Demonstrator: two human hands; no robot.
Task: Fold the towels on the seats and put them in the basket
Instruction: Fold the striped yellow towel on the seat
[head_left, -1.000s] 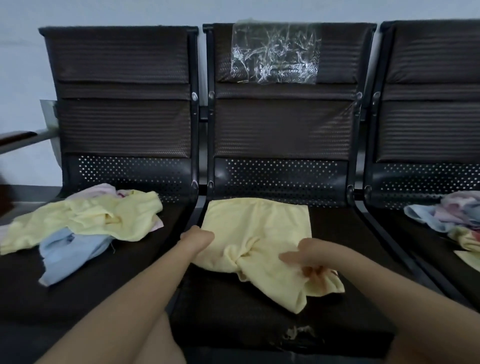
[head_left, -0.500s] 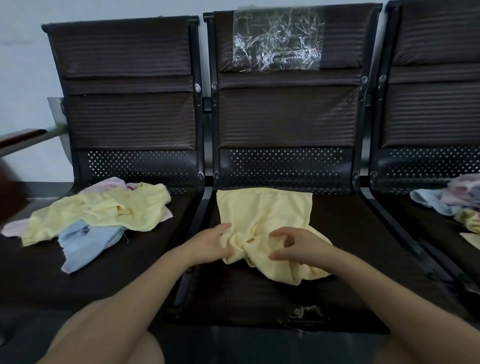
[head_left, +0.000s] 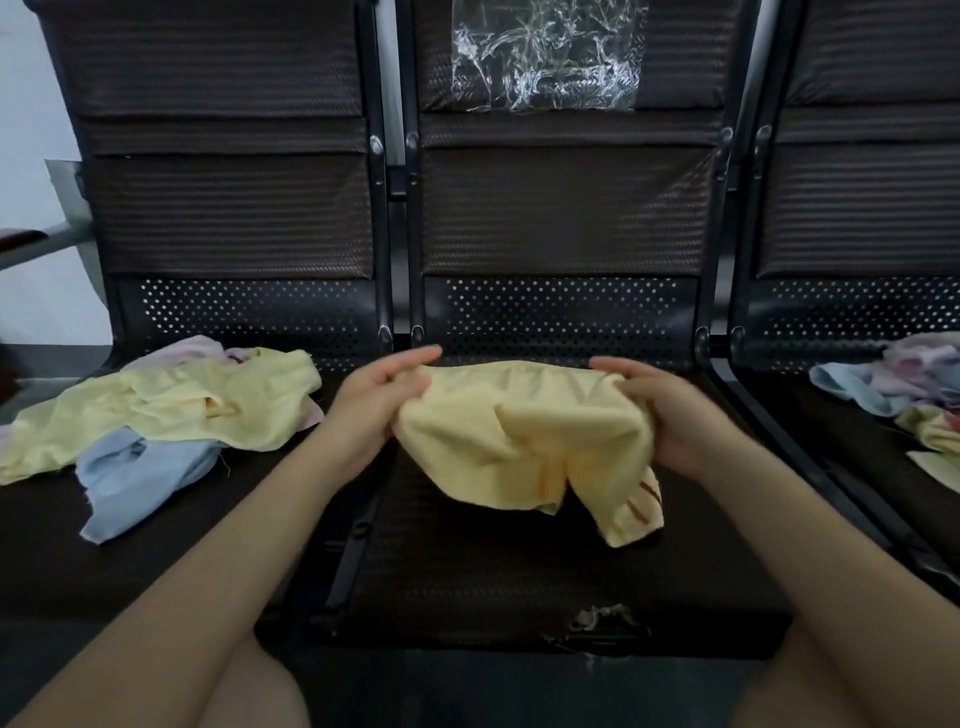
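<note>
A yellow towel (head_left: 524, 436) is held up over the middle seat (head_left: 519, 571) by both hands. Its left end is pinched by the left hand (head_left: 376, 402), thumb on the near side and fingers curled behind the upper edge. Its right end is gripped by the right hand (head_left: 662, 415), whose fingers are wrapped round the bunched cloth. The towel is stretched between the two hands near the back edge of the seat; its lower part hangs crumpled toward the seat surface, and a corner with brown stripes droops at the lower right. Whether that corner touches the seat cannot be told.

On the left seat (head_left: 156, 571) a loose heap of towels (head_left: 171, 415) is spread toward the back edge: a yellow one on top, a blue one (head_left: 135, 478) beneath it reaching toward the front, and a pale pink one at the back. On the right seat (head_left: 883, 467), at the frame's right edge, another pile of towels (head_left: 904, 384) in blue, pink and yellow is seen. A crumpled clear plastic sheet (head_left: 545, 62) is stuck on the backrest of the middle seat. A torn patch (head_left: 597, 618) is visible at the front edge of that seat.
</note>
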